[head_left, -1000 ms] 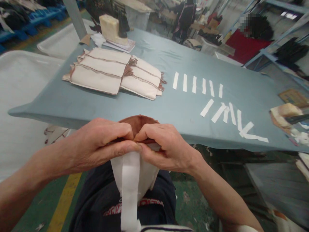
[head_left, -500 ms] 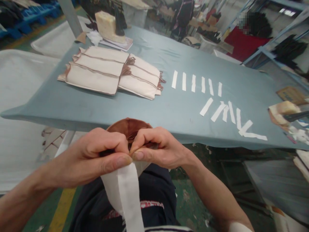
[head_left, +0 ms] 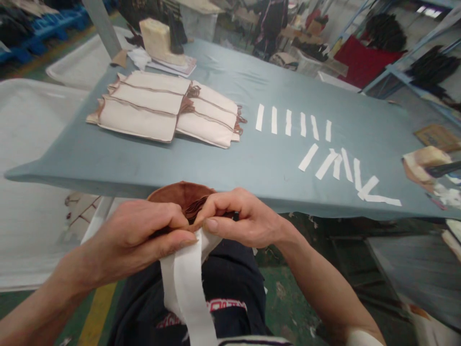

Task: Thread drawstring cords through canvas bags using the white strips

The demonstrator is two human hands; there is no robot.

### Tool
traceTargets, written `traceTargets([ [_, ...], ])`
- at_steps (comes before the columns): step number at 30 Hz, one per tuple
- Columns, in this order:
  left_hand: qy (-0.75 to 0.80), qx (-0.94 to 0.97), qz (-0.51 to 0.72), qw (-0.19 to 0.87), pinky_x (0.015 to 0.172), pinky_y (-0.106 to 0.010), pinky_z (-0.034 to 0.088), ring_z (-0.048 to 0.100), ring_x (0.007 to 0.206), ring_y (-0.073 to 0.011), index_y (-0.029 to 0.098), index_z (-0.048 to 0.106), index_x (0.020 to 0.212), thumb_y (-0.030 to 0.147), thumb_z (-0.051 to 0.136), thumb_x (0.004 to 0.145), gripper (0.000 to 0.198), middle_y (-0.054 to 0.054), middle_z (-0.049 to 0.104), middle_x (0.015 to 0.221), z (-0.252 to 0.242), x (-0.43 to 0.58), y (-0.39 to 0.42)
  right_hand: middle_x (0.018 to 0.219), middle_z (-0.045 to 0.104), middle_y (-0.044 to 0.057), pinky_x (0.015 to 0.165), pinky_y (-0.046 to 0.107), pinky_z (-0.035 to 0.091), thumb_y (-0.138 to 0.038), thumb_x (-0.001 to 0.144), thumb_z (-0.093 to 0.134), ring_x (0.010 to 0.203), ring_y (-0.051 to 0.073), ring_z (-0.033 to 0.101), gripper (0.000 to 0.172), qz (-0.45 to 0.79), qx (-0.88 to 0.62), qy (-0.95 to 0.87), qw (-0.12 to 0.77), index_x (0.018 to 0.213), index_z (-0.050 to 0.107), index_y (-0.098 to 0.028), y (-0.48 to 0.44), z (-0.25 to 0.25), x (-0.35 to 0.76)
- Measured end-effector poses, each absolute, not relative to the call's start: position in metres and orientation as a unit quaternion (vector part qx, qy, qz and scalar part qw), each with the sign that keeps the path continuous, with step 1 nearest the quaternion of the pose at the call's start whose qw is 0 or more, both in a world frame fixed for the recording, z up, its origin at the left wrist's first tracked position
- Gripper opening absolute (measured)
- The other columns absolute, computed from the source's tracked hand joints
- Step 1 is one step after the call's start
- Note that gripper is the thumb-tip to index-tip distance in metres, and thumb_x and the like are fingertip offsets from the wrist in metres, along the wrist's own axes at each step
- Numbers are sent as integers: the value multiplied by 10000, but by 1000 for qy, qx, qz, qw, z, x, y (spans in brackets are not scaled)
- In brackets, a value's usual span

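Observation:
Close to my body, below the table's front edge, both hands pinch the rim of a brown and cream piece (head_left: 176, 192) that looks like a sewn bag. My left hand (head_left: 144, 235) is closed, thumb over the edge, at the top of a white strip (head_left: 190, 288) that hangs down toward my lap. Just right of it, my right hand (head_left: 241, 216) grips the same brown edge between thumb and bent forefinger. Fingers hide much of the piece's inside, where dark folded brown layers show.
On the blue-covered table (head_left: 223, 173) lie stacked cream pieces with brown edging (head_left: 140, 105). Several short white strips (head_left: 288, 122) lie toward the right. A yellowish foam block (head_left: 154, 38) stands at the back left, another foam block (head_left: 430, 158) at the right end.
The right thumb has shifted slightly right along the rim, exposing more brown edge between my hands. The white strip's top now lies between the thumbs.

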State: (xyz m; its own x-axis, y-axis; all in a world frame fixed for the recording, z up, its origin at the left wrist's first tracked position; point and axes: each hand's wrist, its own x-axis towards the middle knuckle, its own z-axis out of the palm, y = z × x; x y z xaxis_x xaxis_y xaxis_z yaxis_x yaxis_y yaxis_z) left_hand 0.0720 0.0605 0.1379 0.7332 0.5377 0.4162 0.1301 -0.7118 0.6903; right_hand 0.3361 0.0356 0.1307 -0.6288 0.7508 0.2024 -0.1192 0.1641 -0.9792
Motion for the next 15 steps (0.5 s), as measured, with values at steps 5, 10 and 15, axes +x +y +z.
traceTargets([
  [5, 190, 882, 279, 328, 552, -197, 332, 457, 524, -71, 234, 655, 842, 250, 704, 1136, 299, 112, 575, 657, 156, 69, 68, 905, 798, 19, 713, 211, 516, -268, 1144, 682, 749, 99, 659, 195, 454, -263, -777, 348, 1061, 805, -141, 32, 153, 336],
  [10, 260, 861, 222, 377, 490, -222, 315, 393, 541, -97, 248, 486, 749, 272, 586, 1107, 373, 96, 460, 658, 164, 69, 59, 939, 836, 24, 838, 261, 573, -227, 1126, 666, 841, 143, 739, 157, 369, -261, -820, 351, 1008, 770, -235, 31, 165, 332],
  [15, 262, 829, 262, 420, 469, -242, 320, 398, 511, -105, 251, 445, 725, 240, 575, 1080, 378, 85, 408, 622, 165, 62, 46, 927, 831, -1, 810, 250, 573, -262, 1084, 730, 820, 140, 747, 135, 420, -286, -795, 331, 957, 775, -271, 32, 164, 331],
])
